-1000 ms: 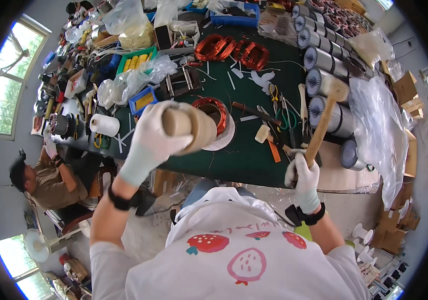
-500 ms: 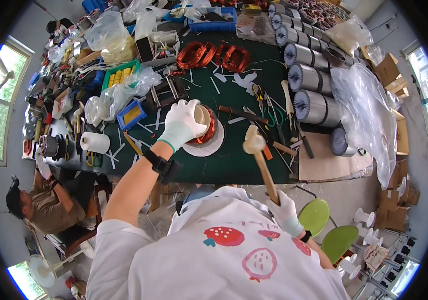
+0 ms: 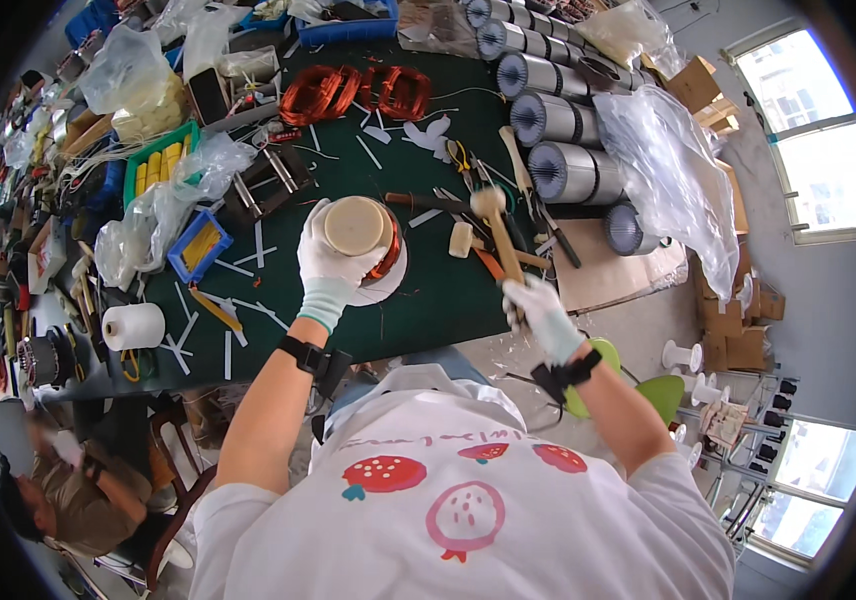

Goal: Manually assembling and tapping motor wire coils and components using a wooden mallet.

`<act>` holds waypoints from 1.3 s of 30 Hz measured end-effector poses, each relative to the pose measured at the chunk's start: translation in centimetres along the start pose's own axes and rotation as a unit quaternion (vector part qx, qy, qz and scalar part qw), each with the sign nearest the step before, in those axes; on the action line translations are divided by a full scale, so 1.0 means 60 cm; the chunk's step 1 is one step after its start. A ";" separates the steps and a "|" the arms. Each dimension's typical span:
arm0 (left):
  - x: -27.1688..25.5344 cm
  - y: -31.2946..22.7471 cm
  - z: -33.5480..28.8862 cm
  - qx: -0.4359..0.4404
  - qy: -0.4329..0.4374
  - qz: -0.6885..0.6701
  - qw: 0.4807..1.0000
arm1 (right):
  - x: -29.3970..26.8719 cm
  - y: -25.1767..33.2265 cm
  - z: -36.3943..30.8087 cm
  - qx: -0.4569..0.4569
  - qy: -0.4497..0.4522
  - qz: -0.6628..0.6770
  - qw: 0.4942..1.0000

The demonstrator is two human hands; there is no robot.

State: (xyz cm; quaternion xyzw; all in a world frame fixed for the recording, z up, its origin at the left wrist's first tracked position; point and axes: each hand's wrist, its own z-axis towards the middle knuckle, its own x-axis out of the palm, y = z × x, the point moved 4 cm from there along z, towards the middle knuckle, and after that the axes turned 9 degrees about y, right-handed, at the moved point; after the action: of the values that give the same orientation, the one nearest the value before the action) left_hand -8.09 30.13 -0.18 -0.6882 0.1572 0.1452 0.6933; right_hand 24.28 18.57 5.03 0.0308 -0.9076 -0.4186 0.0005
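1. I'm in a cluttered workshop with a bright window (image 3: 818,110) up at 2 o'clock; a green surface (image 3: 438,335) lies before me, and a seated co-worker (image 3: 78,500) is between 7 and 8 o'clock, taking the round block as the dial's centre and 12 as away from me
2. That pale round block (image 3: 356,225) sits over a copper-wound ring (image 3: 391,258), whose red windings show at 4 to 5 o'clock; a white disc (image 3: 385,291) peeks out beneath the ring, perhaps as a pad, though I cannot tell quite how block and ring meet
3. My left hand (image 3: 330,255) is curled round the block's side, closed on it, I'd judge to keep it steady while its flat top stays uncovered
4. My right hand (image 3: 540,312), at 4 o'clock, is wrapped round the handle of a mallet (image 3: 494,220); gripping well down the shaft probably gives the head freedom to swing
5. My left forearm reaches in from 7 o'clock, wrist fairly straight; the right slants in from 4, with the mallet head clear of the block at nearly 3
6. Copper coils (image 3: 320,95) lie at 12 and wire spools (image 3: 573,172) between 2 and 3, likely kept aside for elbow room
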 end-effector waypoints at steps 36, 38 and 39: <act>-0.009 -0.020 -0.008 -0.004 0.011 0.088 0.996 | 0.069 0.323 0.105 -0.300 0.261 -0.047 0.916; -0.008 -0.016 -0.003 -0.008 0.011 0.023 1.000 | 0.083 0.341 0.094 -0.366 0.375 0.124 0.843; -0.003 -0.010 0.001 -0.003 0.005 0.019 1.000 | 0.095 0.335 0.109 -0.354 0.446 0.203 0.797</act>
State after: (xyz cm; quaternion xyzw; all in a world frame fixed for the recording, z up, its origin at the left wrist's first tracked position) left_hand -8.00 30.18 0.41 -0.6880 0.1735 0.1556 0.6873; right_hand 17.29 36.21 15.92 0.0272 -0.5808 -0.6413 0.5007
